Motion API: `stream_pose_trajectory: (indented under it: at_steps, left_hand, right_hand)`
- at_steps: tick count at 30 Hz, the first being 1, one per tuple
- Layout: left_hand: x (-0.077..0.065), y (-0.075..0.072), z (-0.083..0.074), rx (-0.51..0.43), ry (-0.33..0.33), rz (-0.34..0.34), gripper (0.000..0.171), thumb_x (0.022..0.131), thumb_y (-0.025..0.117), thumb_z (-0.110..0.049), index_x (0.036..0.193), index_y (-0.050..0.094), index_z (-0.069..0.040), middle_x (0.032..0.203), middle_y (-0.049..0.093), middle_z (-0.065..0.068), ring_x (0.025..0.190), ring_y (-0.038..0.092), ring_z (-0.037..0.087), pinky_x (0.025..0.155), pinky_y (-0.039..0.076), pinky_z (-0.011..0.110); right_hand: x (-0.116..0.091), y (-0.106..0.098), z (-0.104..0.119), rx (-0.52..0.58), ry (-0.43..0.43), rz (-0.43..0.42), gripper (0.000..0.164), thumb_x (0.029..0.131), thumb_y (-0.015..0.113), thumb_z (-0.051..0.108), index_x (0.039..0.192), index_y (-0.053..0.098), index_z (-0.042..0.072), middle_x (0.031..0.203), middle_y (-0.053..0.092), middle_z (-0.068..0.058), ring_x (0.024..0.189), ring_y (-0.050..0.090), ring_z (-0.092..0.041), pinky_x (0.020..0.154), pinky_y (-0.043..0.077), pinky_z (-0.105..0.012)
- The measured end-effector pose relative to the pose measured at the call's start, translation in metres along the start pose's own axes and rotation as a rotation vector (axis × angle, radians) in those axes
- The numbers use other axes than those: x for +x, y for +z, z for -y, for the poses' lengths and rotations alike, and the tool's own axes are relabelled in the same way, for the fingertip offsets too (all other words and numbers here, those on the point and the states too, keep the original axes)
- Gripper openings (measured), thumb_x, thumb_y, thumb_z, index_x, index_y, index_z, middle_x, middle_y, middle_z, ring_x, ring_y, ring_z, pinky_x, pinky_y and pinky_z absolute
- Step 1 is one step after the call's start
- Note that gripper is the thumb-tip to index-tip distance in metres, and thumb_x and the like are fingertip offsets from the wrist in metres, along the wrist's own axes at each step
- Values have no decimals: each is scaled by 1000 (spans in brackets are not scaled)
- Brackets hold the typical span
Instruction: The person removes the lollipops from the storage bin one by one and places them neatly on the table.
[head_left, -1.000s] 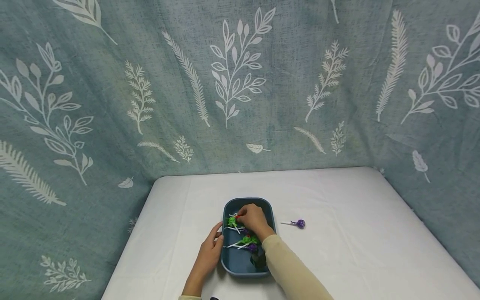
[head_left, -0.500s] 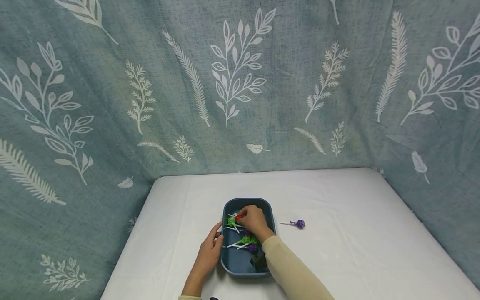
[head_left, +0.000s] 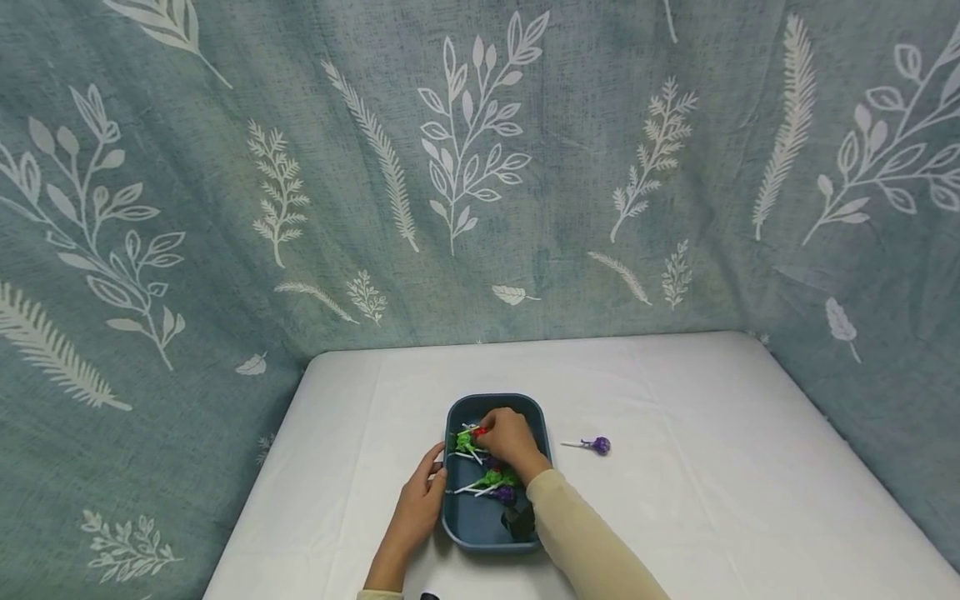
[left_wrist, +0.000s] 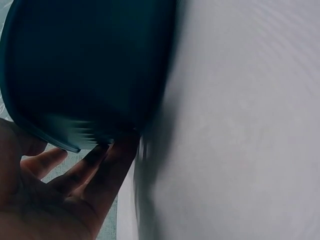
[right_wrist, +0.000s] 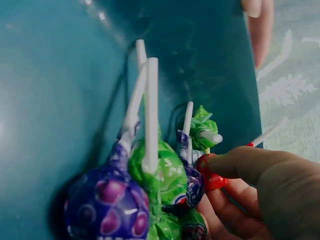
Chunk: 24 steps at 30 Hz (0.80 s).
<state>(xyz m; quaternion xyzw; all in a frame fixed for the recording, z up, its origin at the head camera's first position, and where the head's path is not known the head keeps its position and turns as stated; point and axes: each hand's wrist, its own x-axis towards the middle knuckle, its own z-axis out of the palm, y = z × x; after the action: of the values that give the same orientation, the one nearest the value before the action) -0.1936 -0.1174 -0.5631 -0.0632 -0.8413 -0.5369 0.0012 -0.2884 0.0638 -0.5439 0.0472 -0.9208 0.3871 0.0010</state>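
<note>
In the head view a dark blue box (head_left: 491, 550) stands on the white table. At its left wall my left hand (head_left: 418, 504) holds the side, thumb at the rim and fingers along the outside. My right hand (head_left: 510, 437) reaches inside and pinches a red-wrapped lollipop (right_wrist: 216, 181) between thumb and fingers. Beside that lie a green lollipop (head_left: 464, 442) and a small purple one, sticks pointing various ways. Nearer the front, another green lollipop (right_wrist: 160, 175) and a large purple lollipop (right_wrist: 107, 205) lie together. Right fingertips partly hide the pile.
One purple lollipop (head_left: 602, 447) lies on the white tablecloth (head_left: 675, 500) right of the box, its stick pointing left. A leaf-patterned green curtain (head_left: 480, 167) hangs behind the table. Under the right sleeve a dark object (head_left: 517, 523) shows over the box floor.
The red lollipop in my right hand has shifted very slightly among the others. My left hand and the box have stayed in place.
</note>
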Motion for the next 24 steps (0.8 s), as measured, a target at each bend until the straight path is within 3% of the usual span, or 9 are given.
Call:
stream_pose_trajectory:
  at_steps: [9, 17, 24]
  left_hand:
    - [0, -1, -1, 4, 4, -4, 44, 108, 45, -13, 152, 44, -9, 132, 58, 28, 113, 65, 40, 93, 49, 57]
    - [0, -1, 0, 2, -3, -7, 44, 108, 45, -12, 152, 44, -10, 132, 59, 29, 113, 65, 40, 94, 49, 57]
    - [0, -1, -1, -7, -3, 0, 45, 108, 44, -13, 152, 43, -9, 133, 58, 29, 113, 65, 40, 94, 49, 57]
  right_hand:
    - [2, -9, -3, 46, 11, 4, 20, 77, 81, 9, 93, 71, 4, 83, 66, -4, 73, 59, -17, 69, 53, -37]
    - [2, -14, -9, 144, 16, 9, 22, 82, 78, 8, 103, 72, 4, 88, 67, -5, 70, 59, -16, 61, 52, -32]
    - [-1, -21, -6, 133, -33, -18, 23, 83, 77, 10, 106, 74, 6, 93, 68, -4, 77, 60, -17, 69, 53, -35]
